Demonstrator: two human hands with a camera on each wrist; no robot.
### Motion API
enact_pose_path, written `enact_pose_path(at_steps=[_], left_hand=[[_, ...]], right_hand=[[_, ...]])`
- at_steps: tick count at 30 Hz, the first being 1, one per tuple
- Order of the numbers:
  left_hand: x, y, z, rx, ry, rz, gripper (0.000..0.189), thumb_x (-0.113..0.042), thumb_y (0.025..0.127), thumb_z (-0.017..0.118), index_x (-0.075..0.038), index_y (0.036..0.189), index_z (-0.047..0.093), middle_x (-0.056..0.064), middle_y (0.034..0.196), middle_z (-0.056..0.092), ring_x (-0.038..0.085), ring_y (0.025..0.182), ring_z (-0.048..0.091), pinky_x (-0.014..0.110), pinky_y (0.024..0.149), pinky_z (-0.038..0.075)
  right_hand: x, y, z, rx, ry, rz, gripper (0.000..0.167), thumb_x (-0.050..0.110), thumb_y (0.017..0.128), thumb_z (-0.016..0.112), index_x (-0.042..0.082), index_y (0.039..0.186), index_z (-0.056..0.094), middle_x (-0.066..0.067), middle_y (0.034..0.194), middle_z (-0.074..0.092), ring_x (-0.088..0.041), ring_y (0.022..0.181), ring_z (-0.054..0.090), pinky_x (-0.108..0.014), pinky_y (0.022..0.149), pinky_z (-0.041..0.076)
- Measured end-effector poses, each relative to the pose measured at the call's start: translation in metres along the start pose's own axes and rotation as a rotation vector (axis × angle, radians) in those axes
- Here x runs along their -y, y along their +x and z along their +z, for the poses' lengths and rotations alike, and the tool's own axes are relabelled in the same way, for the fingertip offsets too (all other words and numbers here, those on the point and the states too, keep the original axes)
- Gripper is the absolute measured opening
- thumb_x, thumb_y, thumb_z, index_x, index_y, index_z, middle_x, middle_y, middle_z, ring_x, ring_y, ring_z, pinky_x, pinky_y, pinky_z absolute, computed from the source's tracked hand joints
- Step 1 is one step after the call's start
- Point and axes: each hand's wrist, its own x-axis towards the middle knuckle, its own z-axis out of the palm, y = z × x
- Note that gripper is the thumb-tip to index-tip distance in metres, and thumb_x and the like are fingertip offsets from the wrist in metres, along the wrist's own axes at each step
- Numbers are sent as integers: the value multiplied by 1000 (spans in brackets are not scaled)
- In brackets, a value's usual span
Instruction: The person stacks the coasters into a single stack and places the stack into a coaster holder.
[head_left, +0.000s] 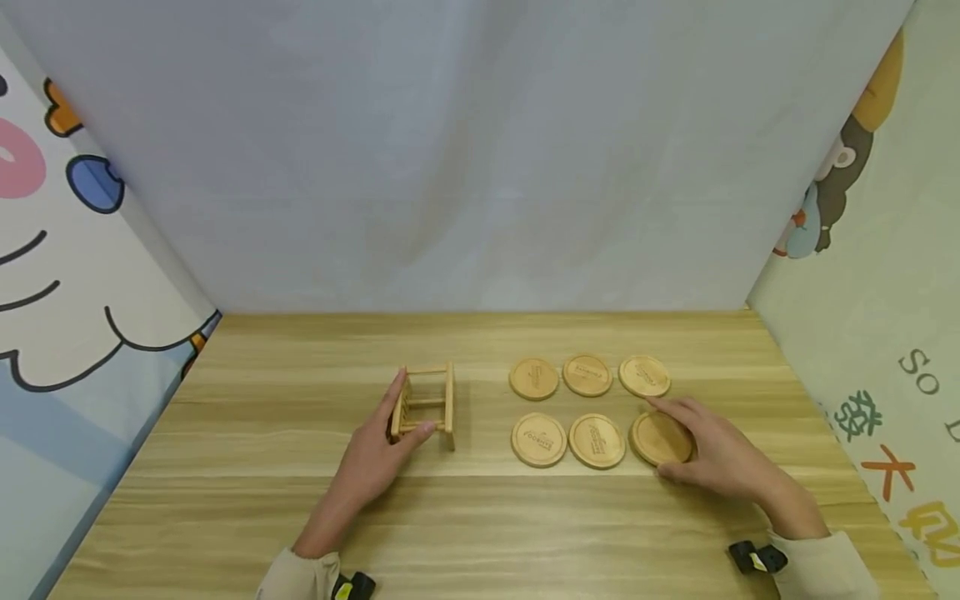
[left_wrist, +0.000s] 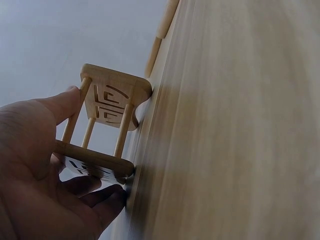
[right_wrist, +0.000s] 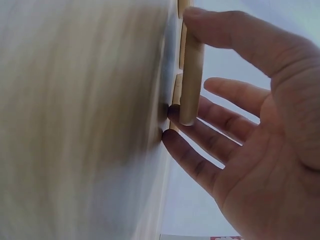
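My left hand (head_left: 371, 458) grips a small wooden coaster holder (head_left: 448, 408), thumb on one of its rods and the other fingers behind a side panel. Up close in the left wrist view, the holder (left_wrist: 117, 92) shows two cut-out panels joined by round rods, standing on the table. At the right end of the front row, my right hand (head_left: 716, 454) holds a round wooden coaster (head_left: 662, 438) by its edge between thumb and fingers. That coaster (right_wrist: 191, 80) appears edge-on in the right wrist view, seemingly tilted or slightly raised; its contact with the table is unclear.
Several more round coasters with engraved lettering lie flat in two rows, among them a front-row coaster (head_left: 597, 441) beside the held one and a back-row coaster (head_left: 645, 376) just beyond it. The wooden table (head_left: 487, 533) ends at a pale cloth backdrop (head_left: 480, 167), with printed panels on both sides.
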Motion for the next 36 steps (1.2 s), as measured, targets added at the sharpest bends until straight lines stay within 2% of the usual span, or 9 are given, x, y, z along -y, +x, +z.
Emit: enact_pose_path(at_steps=[4, 10, 13, 21, 28, 36], left_hand=[[0, 1, 0, -3, -2, 5, 93, -51, 110, 69, -28, 181, 13, 30, 171, 41, 55, 146, 53, 72, 114, 47], [-2, 2, -1, -3, -1, 4, 94, -50, 109, 69, -28, 181, 13, 27, 175, 35, 56, 151, 48, 74, 117, 43], [-3, 2, -1, -2, -1, 6, 94, -51, 109, 69, -28, 181, 13, 26, 176, 34, 56, 151, 47, 74, 117, 42], [-2, -1, -1, -1, -15, 6, 93, -52, 109, 69, -28, 181, 14, 29, 173, 38, 57, 148, 51, 74, 114, 46], [-1, -1, -1, -9, -23, 9, 92, -49, 110, 70, -27, 181, 15, 29, 172, 39, 55, 147, 52, 72, 115, 46], [1, 0, 1, -19, -17, 21, 92, -47, 109, 70, -27, 181, 17, 31, 168, 45, 54, 144, 56, 72, 112, 49]], right_hand=[[4, 2, 0, -3, 0, 8, 95, 20, 77, 103, -3, 157, 57, -22, 138, 65, -43, 121, 68, -66, 100, 56], [9, 7, 0, -22, 11, 6, 97, 22, 77, 102, -5, 157, 54, -25, 138, 62, -42, 121, 66, -66, 101, 55], [12, 8, -1, -34, 3, 5, 96, 22, 77, 102, -7, 156, 55, -23, 135, 62, -37, 116, 67, -63, 98, 57], [24, 12, -1, -23, 11, 22, 94, 23, 79, 102, -8, 155, 55, -20, 132, 60, -31, 112, 66, -57, 94, 59], [29, 18, 1, -25, 10, -11, 87, 22, 80, 101, -7, 151, 61, -16, 133, 62, -26, 112, 64, -48, 92, 59], [32, 21, 4, -12, 12, -44, 85, 24, 80, 101, -6, 149, 63, -16, 135, 62, -31, 117, 66, -55, 96, 59]])
